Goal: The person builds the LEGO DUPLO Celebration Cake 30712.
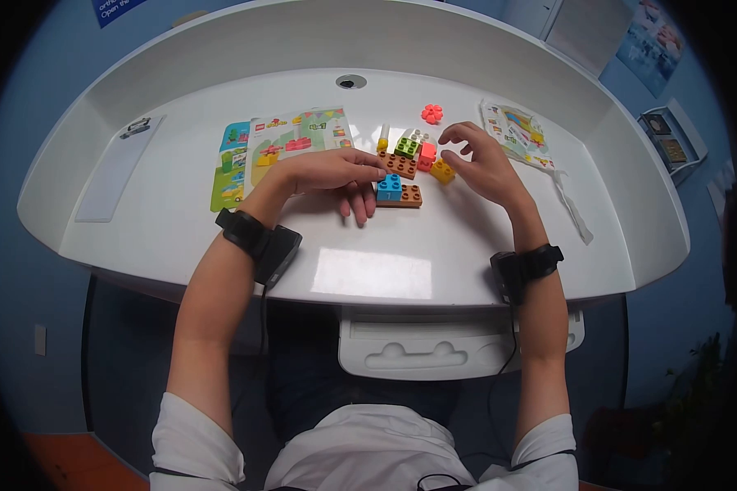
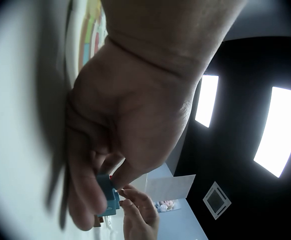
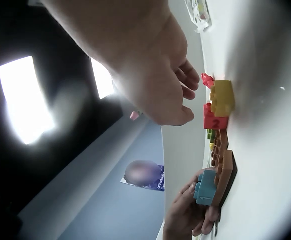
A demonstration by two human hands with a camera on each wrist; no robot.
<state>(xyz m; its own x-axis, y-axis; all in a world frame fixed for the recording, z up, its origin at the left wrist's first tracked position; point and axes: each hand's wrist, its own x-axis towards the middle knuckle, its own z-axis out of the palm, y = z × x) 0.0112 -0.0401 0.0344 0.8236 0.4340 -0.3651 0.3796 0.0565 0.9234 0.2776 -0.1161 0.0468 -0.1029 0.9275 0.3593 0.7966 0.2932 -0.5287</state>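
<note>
A blue brick (image 1: 389, 188) marked 1 sits on one end of a brown studded plate (image 1: 410, 195). My left hand (image 1: 336, 177) is at its left side, the thumb touching the brick and the lower fingers hanging close to the table; I cannot tell whether it pinches the brick. Over a yellow brick (image 3: 222, 98), my right hand (image 1: 485, 162) hovers with loosely bent, parted fingers and nothing between them. Against the yellow brick stands a red brick (image 3: 216, 117) marked 2. Behind lies a second brown plate (image 1: 398, 166), with a green brick (image 1: 407, 147) at its far edge.
A coral flower piece (image 1: 432, 114) lies farther back, and a small yellow piece (image 1: 382, 144) stands behind the plates. Printed booklets (image 1: 299, 139) lie at left, a clear printed bag (image 1: 522, 135) at right. A raised white wall (image 1: 254, 49) curves round the table's back.
</note>
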